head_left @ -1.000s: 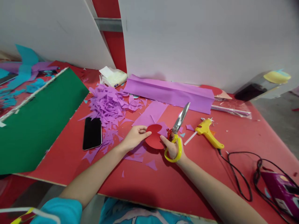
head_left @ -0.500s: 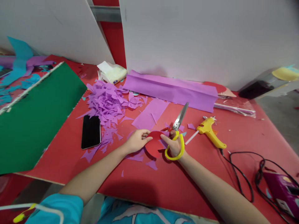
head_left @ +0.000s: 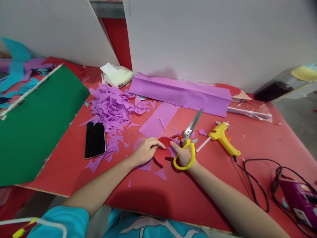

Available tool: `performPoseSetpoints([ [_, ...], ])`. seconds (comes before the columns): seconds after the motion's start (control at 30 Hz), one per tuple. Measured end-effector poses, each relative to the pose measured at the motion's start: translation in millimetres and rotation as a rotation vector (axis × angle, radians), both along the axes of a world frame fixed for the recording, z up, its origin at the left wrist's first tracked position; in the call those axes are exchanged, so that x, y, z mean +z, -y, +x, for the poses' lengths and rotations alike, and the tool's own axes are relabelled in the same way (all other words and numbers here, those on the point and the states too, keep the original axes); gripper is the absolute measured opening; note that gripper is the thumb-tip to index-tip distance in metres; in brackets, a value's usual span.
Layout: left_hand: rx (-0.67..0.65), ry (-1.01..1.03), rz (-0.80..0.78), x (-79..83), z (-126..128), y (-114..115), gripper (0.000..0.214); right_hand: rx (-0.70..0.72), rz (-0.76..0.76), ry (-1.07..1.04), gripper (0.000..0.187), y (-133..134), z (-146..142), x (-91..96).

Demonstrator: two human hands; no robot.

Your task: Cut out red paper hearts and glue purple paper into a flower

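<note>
A round piece of red paper (head_left: 159, 152) is held low over the table between my hands. My left hand (head_left: 146, 150) grips its left side, with the index finger stretched across the top of the disc. The thumb of my right hand (head_left: 184, 153) presses the disc's right edge. That same hand is closed through the yellow handle loops of a pair of scissors (head_left: 192, 125), whose blades look shut and point up and away to the right. Purple paper scraps (head_left: 160, 174) lie beneath and around the disc.
Left of my hands are a pile of purple cut pieces (head_left: 109, 104), a phone (head_left: 95, 140) and a green board (head_left: 47, 122). A folded purple sheet (head_left: 180, 94) and a tissue pack (head_left: 119, 76) lie behind. On the right are a yellow glue gun (head_left: 224, 138) and its black cable (head_left: 250, 178).
My left index finger has moved right over the red disc, and that hand's grip has shifted. The right hand keeps the scissors almost where they were. The view has shifted slightly.
</note>
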State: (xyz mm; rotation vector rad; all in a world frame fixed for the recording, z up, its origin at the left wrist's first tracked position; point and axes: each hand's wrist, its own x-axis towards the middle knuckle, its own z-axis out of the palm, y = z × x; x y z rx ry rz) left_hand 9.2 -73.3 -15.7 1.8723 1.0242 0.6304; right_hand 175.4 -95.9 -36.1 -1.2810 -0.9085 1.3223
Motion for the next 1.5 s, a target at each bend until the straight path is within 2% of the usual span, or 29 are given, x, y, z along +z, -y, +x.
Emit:
performPoseSetpoints([
  [0.43,-0.067,-0.007,0.014,3.2,-4.7,-6.5,0.025,-0.082,0.008,0.041,0.031,-0.9,-2.3,3.3],
  [0.6,-0.07,0.031,-0.02,4.0,-4.5,-6.3,0.023,-0.046,-0.01,-0.012,0.028,-0.5,-1.2,0.8],
  [0.7,-0.048,0.042,-0.02,3.6,-5.0,-5.8,0.024,-0.028,-0.013,-0.029,0.028,0.8,-0.2,-0.6],
  [0.8,0.027,0.054,-0.001,1.8,-5.3,-5.1,0.025,0.039,-0.05,-0.047,0.03,2.6,1.2,-2.9],
  [0.93,0.114,0.103,0.018,-0.9,-5.3,-4.0,0.026,0.109,0.001,0.018,0.038,4.2,2.4,-5.0],
  [1.2,0.119,0.025,0.049,0.5,-4.0,0.6,0.031,0.038,-0.035,-0.047,0.038,3.7,-2.6,-5.2],
  [1.5,0.118,0.002,-0.013,-1.2,-3.7,0.0,0.037,0.069,-0.008,-0.066,0.038,3.6,-2.1,-6.1],
])
